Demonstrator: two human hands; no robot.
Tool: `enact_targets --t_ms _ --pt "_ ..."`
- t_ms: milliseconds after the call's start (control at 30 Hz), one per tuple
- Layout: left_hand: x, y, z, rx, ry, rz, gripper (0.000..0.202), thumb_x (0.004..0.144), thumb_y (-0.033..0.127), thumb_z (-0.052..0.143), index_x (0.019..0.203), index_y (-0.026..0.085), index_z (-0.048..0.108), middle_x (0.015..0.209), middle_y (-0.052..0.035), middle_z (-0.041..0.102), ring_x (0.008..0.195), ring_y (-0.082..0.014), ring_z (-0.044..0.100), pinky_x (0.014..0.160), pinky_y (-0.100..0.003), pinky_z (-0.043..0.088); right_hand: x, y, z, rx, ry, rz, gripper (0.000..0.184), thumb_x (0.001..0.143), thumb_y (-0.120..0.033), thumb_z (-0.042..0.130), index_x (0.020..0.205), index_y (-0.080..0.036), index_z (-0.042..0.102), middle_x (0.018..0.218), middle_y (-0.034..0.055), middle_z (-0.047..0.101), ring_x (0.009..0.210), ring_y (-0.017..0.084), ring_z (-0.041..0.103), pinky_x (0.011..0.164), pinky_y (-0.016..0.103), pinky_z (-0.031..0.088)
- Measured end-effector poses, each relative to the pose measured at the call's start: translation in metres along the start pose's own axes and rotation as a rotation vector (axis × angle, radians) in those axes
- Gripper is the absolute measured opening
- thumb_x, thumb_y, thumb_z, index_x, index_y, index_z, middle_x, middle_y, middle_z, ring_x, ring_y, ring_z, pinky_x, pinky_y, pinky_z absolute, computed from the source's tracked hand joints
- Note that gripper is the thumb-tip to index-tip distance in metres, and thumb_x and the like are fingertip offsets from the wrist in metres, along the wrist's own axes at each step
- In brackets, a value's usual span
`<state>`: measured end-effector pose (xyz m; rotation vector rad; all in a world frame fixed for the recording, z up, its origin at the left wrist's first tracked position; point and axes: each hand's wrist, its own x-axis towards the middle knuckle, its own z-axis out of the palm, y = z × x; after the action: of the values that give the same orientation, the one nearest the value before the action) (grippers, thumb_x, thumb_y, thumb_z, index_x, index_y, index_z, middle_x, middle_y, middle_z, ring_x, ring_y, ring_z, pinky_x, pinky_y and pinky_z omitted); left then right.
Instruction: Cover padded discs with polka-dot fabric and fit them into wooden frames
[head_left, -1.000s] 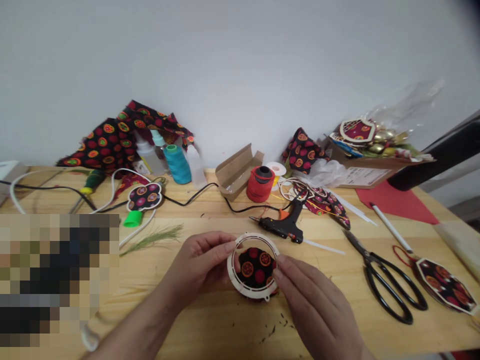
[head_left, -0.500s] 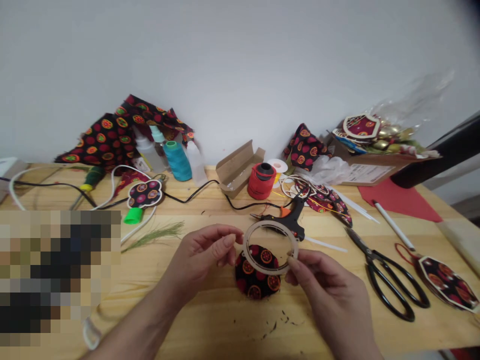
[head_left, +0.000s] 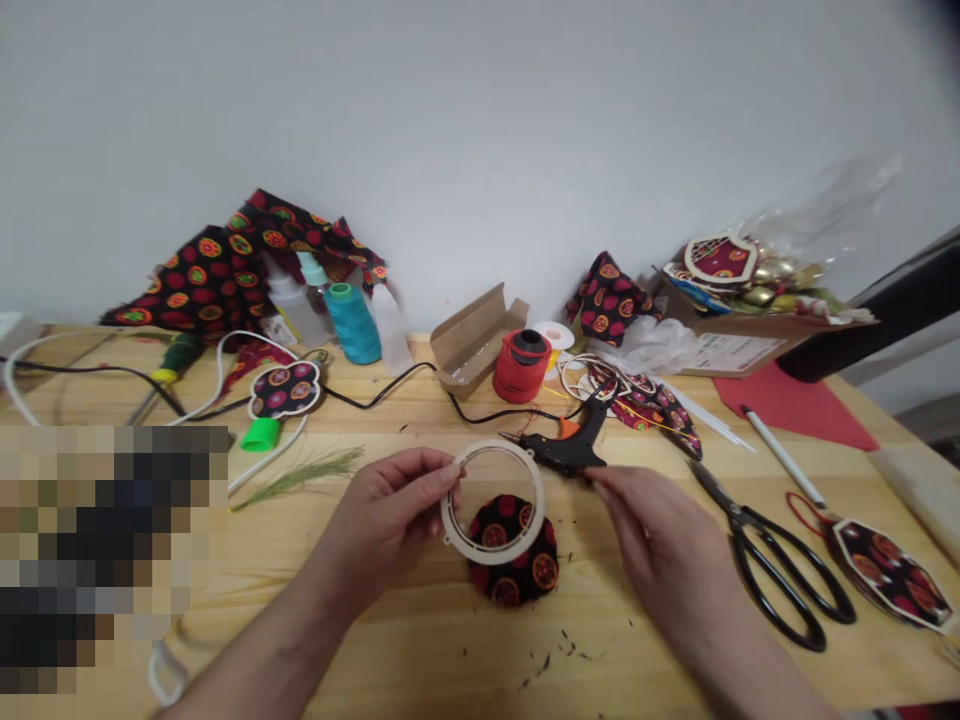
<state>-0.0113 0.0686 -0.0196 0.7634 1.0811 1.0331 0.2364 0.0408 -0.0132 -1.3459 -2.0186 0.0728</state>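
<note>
My left hand (head_left: 409,500) pinches a pale wooden ring (head_left: 531,530) with small tabs on its edge, between thumb and fingers. The ring is held tilted above a round, fabric-covered piece (head_left: 517,590) in black print with orange and red circles, which lies on the table and partly shows through the ring. My right hand (head_left: 660,550) reaches forward with fingers stretched out and the thumb apart. Its fingertips are at the rear end of a black hot glue gun (head_left: 562,452) with an orange trigger; whether they touch it, I cannot tell.
Black-handled scissors (head_left: 780,560), a white pen (head_left: 784,455) and an octagonal fabric ornament (head_left: 892,570) lie to the right. Behind stand a red thread spool (head_left: 521,368), an open cardboard box (head_left: 480,345) and a teal thread cone (head_left: 354,325). A black cord (head_left: 375,393) crosses the table.
The ring has passed from my right hand to my left and shifted left. My right hand has let go of it and moved up toward the glue gun.
</note>
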Motion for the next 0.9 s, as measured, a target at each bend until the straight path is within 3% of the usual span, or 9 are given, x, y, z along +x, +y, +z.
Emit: enact_targets --t_ms 33,133,267,433,633,767,900 --pt "0.001 0.001 -0.001 -0.022 0.014 0.009 0.021 0.065 0.033 0.081 0.067 0.014 0.071 0.055 0.0013 0.062 0.043 -0.0029 0.045 0.042 -0.013 0.033 0.005 0.011 -0.002 -0.156 -0.013 -0.112 0.027 0.09 -0.01 0.044 0.103 -0.012 0.068 0.096 0.0147 0.071 0.086 0.025 0.065 0.075 0.039 0.054" --pt "0.003 0.003 -0.002 -0.074 0.06 0.036 0.021 0.064 0.032 0.081 0.066 0.014 0.07 0.058 0.0019 0.061 0.045 -0.0027 0.045 0.043 -0.012 0.033 0.024 0.039 -0.008 -0.46 -0.246 -0.325 0.039 0.085 0.0 0.042 0.116 -0.009 0.064 0.101 0.0177 0.067 0.091 0.028 0.06 0.075 0.041 0.053" --pt "0.008 0.004 -0.003 -0.123 0.108 0.059 0.023 0.061 0.031 0.081 0.065 0.013 0.068 0.057 0.0017 0.06 0.045 -0.0029 0.044 0.041 -0.012 0.031 0.05 0.054 -0.01 -0.612 -0.445 -0.476 0.048 0.082 -0.005 0.055 0.127 -0.02 0.06 0.102 0.0134 0.063 0.089 0.028 0.058 0.069 0.038 0.049" --pt "0.01 0.007 -0.003 -0.151 0.138 0.071 0.022 0.059 0.03 0.081 0.063 0.013 0.067 0.054 0.0024 0.058 0.043 -0.0024 0.041 0.038 -0.013 0.028 0.068 0.057 -0.002 -0.577 -0.536 -0.521 0.045 0.084 -0.008 0.054 0.125 -0.024 0.06 0.096 0.0082 0.061 0.087 0.025 0.054 0.066 0.034 0.043" --pt "0.009 0.008 -0.004 -0.167 0.141 0.07 0.022 0.058 0.028 0.082 0.063 0.012 0.068 0.054 0.0022 0.059 0.041 -0.0022 0.041 0.037 -0.013 0.028 0.073 0.052 0.006 -0.559 -0.564 -0.547 0.034 0.084 -0.004 0.053 0.111 -0.02 0.064 0.095 0.0079 0.059 0.086 0.024 0.055 0.069 0.034 0.044" --pt "0.008 0.009 -0.003 -0.182 0.152 0.079 0.021 0.058 0.027 0.082 0.062 0.012 0.067 0.053 0.0024 0.059 0.041 -0.0023 0.04 0.037 -0.012 0.027 0.072 0.046 -0.003 -0.523 -0.584 -0.554 0.028 0.086 -0.005 0.05 0.105 -0.019 0.065 0.096 0.0076 0.06 0.085 0.022 0.056 0.072 0.034 0.048" --pt "0.008 0.01 -0.002 -0.195 0.154 0.079 0.021 0.057 0.027 0.081 0.062 0.012 0.067 0.053 0.0023 0.058 0.042 -0.0027 0.041 0.037 -0.012 0.029 0.067 0.046 -0.022 -0.284 -0.565 -0.414 0.031 0.089 -0.007 0.045 0.112 -0.019 0.063 0.104 0.01 0.059 0.095 0.023 0.058 0.076 0.036 0.053"
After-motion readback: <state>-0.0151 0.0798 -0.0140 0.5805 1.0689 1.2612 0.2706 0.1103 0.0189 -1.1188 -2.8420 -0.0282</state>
